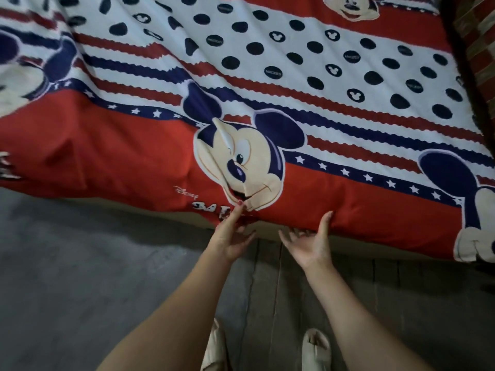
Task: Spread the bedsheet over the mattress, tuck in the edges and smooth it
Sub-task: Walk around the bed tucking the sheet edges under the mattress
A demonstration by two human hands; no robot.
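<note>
The bedsheet [267, 76], red, white and navy with cartoon mouse heads, dots and stars, lies over the mattress and fills the upper view. A raised crease runs through the printed mouse face near the front edge. My left hand [233, 236] reaches to the sheet's near edge, its forefinger and thumb touching the fabric just below the mouse's chin. My right hand [310, 242] is palm up with spread fingers at the lower edge of the mattress side, thumb against the red cloth. A strip of bare mattress [187, 214] shows under the sheet's hem.
Grey floor [80, 263] lies in front of the bed. My feet in pale slippers [314, 349] stand close to the bed's edge. A red patterned cloth or pillow [479, 44] sits at the far right corner.
</note>
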